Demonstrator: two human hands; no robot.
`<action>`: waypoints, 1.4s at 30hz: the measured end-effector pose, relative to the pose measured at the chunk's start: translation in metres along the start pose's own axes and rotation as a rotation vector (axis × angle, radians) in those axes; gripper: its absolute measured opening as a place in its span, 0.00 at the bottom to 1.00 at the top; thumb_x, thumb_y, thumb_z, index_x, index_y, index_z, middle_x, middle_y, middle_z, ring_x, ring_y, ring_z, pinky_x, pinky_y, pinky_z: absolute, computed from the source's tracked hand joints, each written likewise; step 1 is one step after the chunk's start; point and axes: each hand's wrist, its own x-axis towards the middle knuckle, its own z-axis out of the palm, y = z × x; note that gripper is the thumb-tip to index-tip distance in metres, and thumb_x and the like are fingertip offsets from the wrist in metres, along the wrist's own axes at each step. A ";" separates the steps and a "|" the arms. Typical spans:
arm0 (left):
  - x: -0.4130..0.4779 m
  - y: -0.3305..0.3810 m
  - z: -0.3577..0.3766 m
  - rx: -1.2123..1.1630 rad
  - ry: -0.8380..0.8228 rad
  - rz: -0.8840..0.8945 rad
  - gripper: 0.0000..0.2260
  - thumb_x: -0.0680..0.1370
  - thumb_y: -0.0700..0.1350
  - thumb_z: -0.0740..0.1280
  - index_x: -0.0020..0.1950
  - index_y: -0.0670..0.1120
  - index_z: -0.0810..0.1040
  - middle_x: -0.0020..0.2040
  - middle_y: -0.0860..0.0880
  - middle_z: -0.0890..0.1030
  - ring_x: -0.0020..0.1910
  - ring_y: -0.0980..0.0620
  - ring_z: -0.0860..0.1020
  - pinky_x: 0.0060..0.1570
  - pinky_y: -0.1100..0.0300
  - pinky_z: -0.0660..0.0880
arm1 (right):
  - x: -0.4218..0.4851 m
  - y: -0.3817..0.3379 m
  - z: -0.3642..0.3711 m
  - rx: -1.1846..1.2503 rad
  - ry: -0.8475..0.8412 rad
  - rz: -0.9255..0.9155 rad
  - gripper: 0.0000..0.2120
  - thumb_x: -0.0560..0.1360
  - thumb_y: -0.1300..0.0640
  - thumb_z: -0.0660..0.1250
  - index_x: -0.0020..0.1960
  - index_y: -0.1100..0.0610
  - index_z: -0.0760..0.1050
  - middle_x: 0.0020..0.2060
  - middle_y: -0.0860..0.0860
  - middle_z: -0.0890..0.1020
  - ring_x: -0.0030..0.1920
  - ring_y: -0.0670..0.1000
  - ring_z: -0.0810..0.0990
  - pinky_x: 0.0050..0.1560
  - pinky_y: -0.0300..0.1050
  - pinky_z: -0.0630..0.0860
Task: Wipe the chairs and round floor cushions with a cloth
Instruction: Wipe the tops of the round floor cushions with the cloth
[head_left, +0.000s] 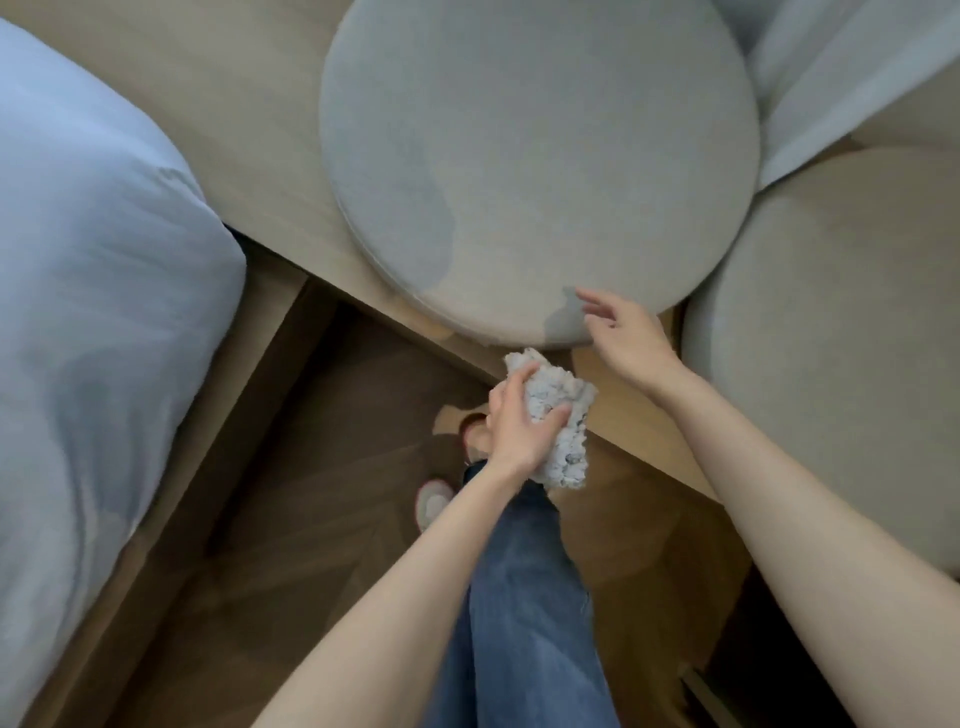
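A large round grey cushion (540, 156) lies on a raised light wooden platform (249, 104), with darker damp-looking patches near its front edge. My left hand (519, 421) is shut on a crumpled white speckled cloth (558, 421), held just below the cushion's front rim, above the floor. My right hand (626, 338) hovers open at the cushion's near right edge, fingers spread, holding nothing. A second round beige cushion (841, 338) lies to the right, touching the first.
A bed with pale blue bedding (88, 291) fills the left side. Dark wooden floor (291, 519) runs between bed and platform, where my jeans leg (519, 597) and slippers (434, 501) stand. White curtain fabric (841, 67) hangs at top right.
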 end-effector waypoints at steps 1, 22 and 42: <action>-0.011 0.005 0.009 -0.006 -0.021 0.030 0.32 0.73 0.48 0.72 0.73 0.57 0.61 0.72 0.49 0.63 0.70 0.48 0.64 0.69 0.52 0.63 | -0.019 0.014 -0.008 0.048 0.068 0.043 0.18 0.81 0.59 0.57 0.71 0.55 0.69 0.67 0.52 0.74 0.67 0.49 0.71 0.62 0.34 0.62; -0.120 0.061 0.316 0.718 -0.483 0.657 0.21 0.81 0.47 0.62 0.74 0.51 0.65 0.76 0.50 0.62 0.75 0.51 0.59 0.72 0.57 0.53 | -0.296 0.385 -0.114 1.047 1.008 0.767 0.06 0.77 0.52 0.65 0.49 0.41 0.73 0.48 0.42 0.79 0.53 0.47 0.79 0.48 0.42 0.75; -0.069 0.016 0.379 1.436 -0.388 0.817 0.28 0.81 0.44 0.60 0.77 0.61 0.53 0.79 0.51 0.44 0.74 0.31 0.40 0.69 0.29 0.48 | -0.181 0.551 -0.153 0.120 0.806 0.621 0.13 0.78 0.60 0.64 0.62 0.56 0.72 0.69 0.57 0.68 0.71 0.58 0.66 0.70 0.55 0.66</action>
